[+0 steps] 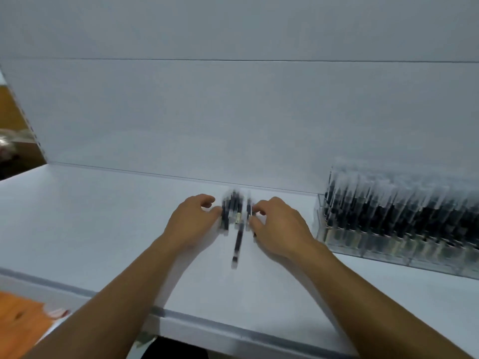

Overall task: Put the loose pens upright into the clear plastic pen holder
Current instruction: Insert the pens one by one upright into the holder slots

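1. Work surface: a white shelf (90, 229) with a white back panel (233, 112) rising behind it. The whole view is motion-blurred.
2. Loose pens (234, 208): a small bunch of dark-barrelled pens lies flat on the shelf near the back panel, directly between my two hands. The count cannot be read through the blur.
3. One pen (238, 244) sticks out of the bunch toward me, its near end well clear of the others and of both hands.
4. My left hand (193, 218): set against the left side of the bunch, fingers curved and thumb tip at the barrels. I cannot tell whether it has a real hold of any pen or only presses on them.
5. My right hand (280, 224): set against the right side of the bunch, fingers curled in with the tips at the barrels. Hold or mere contact cannot be told here either.
6. Clear plastic pen holder (321, 229): stands on the shelf to the right of my right hand, apart from it, against the back panel.
7. The holder's contents: rows of upright pens (404, 211), dark barrels, packed closely.
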Demonstrator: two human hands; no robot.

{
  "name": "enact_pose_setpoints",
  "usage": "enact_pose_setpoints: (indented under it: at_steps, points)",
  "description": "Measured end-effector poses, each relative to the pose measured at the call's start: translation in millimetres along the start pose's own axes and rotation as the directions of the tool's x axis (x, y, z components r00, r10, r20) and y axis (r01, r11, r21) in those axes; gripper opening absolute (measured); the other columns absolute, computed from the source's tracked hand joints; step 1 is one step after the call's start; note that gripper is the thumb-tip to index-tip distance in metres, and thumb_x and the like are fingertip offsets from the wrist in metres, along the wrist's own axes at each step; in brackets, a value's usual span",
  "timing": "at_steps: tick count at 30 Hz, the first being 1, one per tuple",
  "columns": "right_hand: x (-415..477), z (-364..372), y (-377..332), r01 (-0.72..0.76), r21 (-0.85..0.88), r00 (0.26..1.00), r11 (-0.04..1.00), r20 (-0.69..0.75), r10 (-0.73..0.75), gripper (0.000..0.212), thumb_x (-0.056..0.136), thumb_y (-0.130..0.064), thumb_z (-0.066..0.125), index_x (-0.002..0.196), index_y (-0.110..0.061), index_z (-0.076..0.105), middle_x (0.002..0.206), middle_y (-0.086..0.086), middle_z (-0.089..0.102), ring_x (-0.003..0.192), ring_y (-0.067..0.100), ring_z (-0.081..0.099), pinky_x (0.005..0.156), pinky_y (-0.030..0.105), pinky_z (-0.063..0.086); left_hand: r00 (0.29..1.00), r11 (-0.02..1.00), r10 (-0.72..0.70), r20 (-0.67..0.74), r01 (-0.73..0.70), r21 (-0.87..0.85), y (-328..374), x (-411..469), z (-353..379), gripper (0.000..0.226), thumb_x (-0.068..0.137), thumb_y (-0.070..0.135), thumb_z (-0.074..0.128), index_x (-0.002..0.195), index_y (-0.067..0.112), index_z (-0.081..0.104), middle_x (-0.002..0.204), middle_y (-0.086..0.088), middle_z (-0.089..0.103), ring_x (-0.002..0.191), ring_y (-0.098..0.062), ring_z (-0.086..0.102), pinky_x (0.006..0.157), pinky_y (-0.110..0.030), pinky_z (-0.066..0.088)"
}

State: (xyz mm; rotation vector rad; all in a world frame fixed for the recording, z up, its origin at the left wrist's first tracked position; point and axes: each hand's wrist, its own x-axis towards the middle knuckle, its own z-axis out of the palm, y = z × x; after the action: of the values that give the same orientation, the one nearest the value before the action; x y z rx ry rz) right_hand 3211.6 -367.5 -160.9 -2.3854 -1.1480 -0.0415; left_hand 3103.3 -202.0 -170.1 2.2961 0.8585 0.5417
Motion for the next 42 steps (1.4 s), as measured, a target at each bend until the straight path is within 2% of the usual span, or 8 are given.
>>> enact_pose_setpoints:
  at_steps: [7,10,13,22,25,28,37,42]
  points:
    - [11.1,21.7,10.6,0.025,0.032,1.000,0.999,0.006,-0.025,0.027,0.097,-0.047,0.048,0.117,-0.036,0.061,0.105,-0.008,0.053,0.090,0.017,0.058,0.075,0.028,0.046,0.977,0.988,0.148,0.154,-0.154,0.027,15.8,35.9,14.0,0.017,0.094,0.042,0.055,0.106,0.030,0.057,0.103,0.014,0.056,0.100,-0.002,0.049,0.081,-0.015,0.040]
    - [9.8,18.1,14.1,0.044,0.014,0.999,0.999,0.005,-0.044,0.019,0.094,-0.051,0.047,0.099,-0.036,0.059,0.087,-0.013,0.057,0.077,0.012,0.057,0.068,0.030,0.048,0.925,0.945,0.299,0.233,-0.320,0.060,12.4,30.4,27.3,0.039,0.100,0.034,0.048,0.132,0.012,0.055,0.142,0.000,0.049,0.131,-0.010,0.041,0.111,-0.020,0.028]
    - [7.1,15.3,15.9,0.048,0.021,0.998,0.999,0.030,-0.049,0.020,0.093,-0.050,0.047,0.087,-0.034,0.057,0.067,-0.015,0.062,0.067,0.004,0.057,0.059,0.025,0.045,0.899,0.924,0.352,0.259,-0.379,0.058,10.2,22.1,28.1,0.044,0.102,0.033,0.043,0.138,0.009,0.050,0.149,-0.005,0.041,0.124,0.000,0.027,0.085,0.013,0.004]
    - [2.6,6.1,16.9,-0.035,0.131,0.994,0.991,0.104,0.021,0.016,0.087,-0.041,0.056,0.074,-0.033,0.053,0.065,-0.014,0.058,0.068,0.005,0.054,0.058,0.026,0.037,0.914,0.948,0.309,0.263,-0.318,-0.011,8.5,-3.3,15.8,0.041,0.103,0.035,0.041,0.139,0.015,0.051,0.145,0.011,0.044,0.121,0.012,0.030,0.082,0.013,0.010]
    - [-1.2,3.3,16.9,-0.059,0.177,0.992,0.982,0.122,0.037,0.010,0.084,-0.034,0.060,0.075,-0.033,0.057,0.067,-0.014,0.058,0.070,0.006,0.055,0.061,0.026,0.040,0.959,0.974,0.224,0.175,-0.226,-0.012,6.4,-10.5,10.5,0.043,0.098,0.040,0.051,0.139,0.026,0.050,0.135,0.027,0.042,0.128,0.007,0.035,0.097,-0.001,0.023]
    - [-2.7,0.9,16.3,-0.091,0.261,0.991,0.961,0.115,0.062,0.005,0.081,-0.028,0.062,0.077,-0.030,0.060,0.067,-0.013,0.061,0.070,0.007,0.056,0.060,0.026,0.041,0.998,0.999,0.050,0.033,-0.050,0.006,4.7,-10.2,-0.8,0.042,0.090,0.046,0.060,0.128,0.026,0.058,0.123,0.015,0.053,0.112,-0.007,0.053,0.080,-0.017,0.039]
    - [-1.3,4.8,16.3,-0.128,0.451,0.992,0.883,0.078,0.104,0.015,0.080,-0.028,0.066,0.086,-0.029,0.053,0.071,-0.008,0.067,0.069,0.009,0.061,0.059,0.027,0.042,0.932,0.932,-0.217,0.291,0.109,0.345,23.0,7.5,-21.8,0.036,0.076,0.047,0.073,0.086,0.013,0.068,0.078,-0.005,0.069,0.063,-0.017,0.057,0.064,-0.026,0.043]
    - [1.9,7.3,18.7,-0.150,0.513,0.989,0.845,0.077,0.129,0.020,0.082,-0.028,0.067,0.096,-0.029,0.053,0.079,-0.007,0.068,0.073,0.008,0.061,0.060,0.025,0.040,0.889,0.927,-0.310,0.336,0.204,0.315,33.2,15.1,-21.6,0.032,0.074,0.035,0.081,0.076,0.006,0.069,0.063,0.001,0.072,0.050,-0.011,0.067,0.057,-0.020,0.056]
